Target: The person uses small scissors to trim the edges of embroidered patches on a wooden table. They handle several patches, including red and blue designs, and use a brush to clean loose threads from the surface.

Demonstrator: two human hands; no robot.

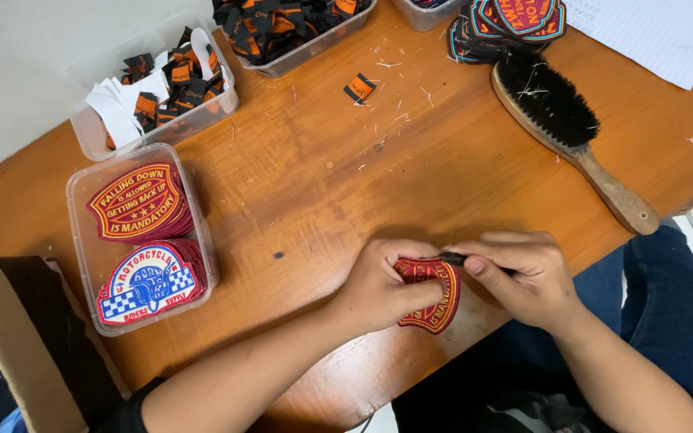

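A red embroidered patch (431,295) is held just above the near edge of the wooden table (306,176). It is pinched by the left hand (382,285), fingers curled shut over its left side. A small dark tool (452,258) is clamped between thumb and fingers of the right hand (523,277) at the patch's top edge. Both forearms enter from below. A clear tray of patches (139,236) is seen at left, a bristle brush (571,136) at right, and thread scraps are scattered across the surface.

bright even light, soft shadows, sharp focus
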